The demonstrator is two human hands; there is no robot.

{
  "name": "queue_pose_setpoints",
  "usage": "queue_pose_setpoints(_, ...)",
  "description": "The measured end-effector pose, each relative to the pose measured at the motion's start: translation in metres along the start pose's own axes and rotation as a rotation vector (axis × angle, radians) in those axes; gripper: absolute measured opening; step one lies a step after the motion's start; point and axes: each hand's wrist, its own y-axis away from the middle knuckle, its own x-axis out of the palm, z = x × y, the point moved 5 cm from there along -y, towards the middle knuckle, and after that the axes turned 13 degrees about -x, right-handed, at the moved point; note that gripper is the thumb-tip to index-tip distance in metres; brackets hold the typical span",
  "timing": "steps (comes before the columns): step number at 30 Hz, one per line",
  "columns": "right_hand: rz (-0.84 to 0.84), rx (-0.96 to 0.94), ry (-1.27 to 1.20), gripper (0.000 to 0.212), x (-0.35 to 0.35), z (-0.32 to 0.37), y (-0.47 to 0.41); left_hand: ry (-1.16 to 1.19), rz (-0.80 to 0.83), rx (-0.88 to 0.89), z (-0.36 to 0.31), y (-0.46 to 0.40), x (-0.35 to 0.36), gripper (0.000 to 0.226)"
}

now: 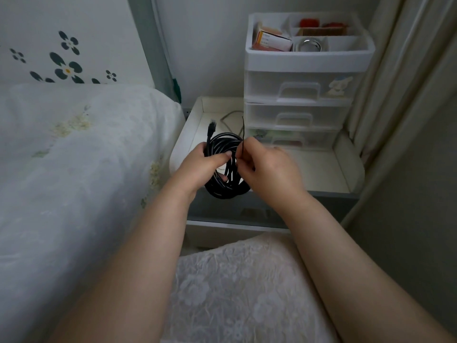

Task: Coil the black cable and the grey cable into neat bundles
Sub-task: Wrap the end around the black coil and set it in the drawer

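Observation:
The black cable (223,186) is wound into a round coil held above the front edge of the white bedside table (321,174). My left hand (202,162) grips the coil's left side, thumb across the strands, and a plug end (212,126) sticks up above it. My right hand (267,164) pinches a thin black tie (243,134) at the coil's right side; the tie's free end points upward. The grey cable (228,117) lies loose on the table behind the coil, mostly hidden.
A white three-drawer organiser (299,95) with boxes and a metal tin in its top tray stands at the table's back right. A bed with a white floral cover (74,157) is on the left, a curtain (395,82) on the right.

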Motion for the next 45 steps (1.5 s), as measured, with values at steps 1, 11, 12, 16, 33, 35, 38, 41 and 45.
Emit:
queue_pose_setpoints(1,-0.014,-0.016,0.055,0.007,0.000,0.001,-0.002,-0.003,0.008,-0.002,0.000,0.000,0.002,0.030)
queue_pose_setpoints(11,-0.044,-0.018,0.128,0.007,0.008,-0.009,-0.002,-0.061,0.081,0.042,0.000,-0.005,0.009,0.032)
queue_pose_setpoints(12,-0.062,-0.029,0.102,0.004,0.008,-0.010,-0.002,-0.068,0.105,0.042,-0.001,-0.004,0.010,0.027)
queue_pose_setpoints(16,-0.093,-0.051,0.080,0.005,0.010,-0.016,0.001,0.012,0.213,-0.019,0.000,0.005,0.016,0.018)
queue_pose_setpoints(33,0.042,-0.315,0.099,0.009,0.029,-0.027,0.021,0.290,0.391,-0.377,0.038,-0.005,0.043,0.035)
queue_pose_setpoints(35,0.035,-0.287,0.065,0.009,0.029,-0.027,0.022,0.285,0.363,-0.358,0.039,-0.007,0.044,0.037)
queue_pose_setpoints(38,0.050,-0.258,-0.001,0.013,0.032,-0.026,0.026,0.275,0.332,-0.335,0.036,-0.011,0.040,0.036)
queue_pose_setpoints(41,0.064,-0.253,-0.057,0.018,0.030,-0.022,0.030,0.215,0.297,-0.310,0.033,-0.016,0.029,0.036)
queue_pose_setpoints(45,0.049,-0.217,-0.150,0.019,0.017,-0.018,0.024,0.114,0.336,-0.294,0.033,-0.016,0.022,0.031)
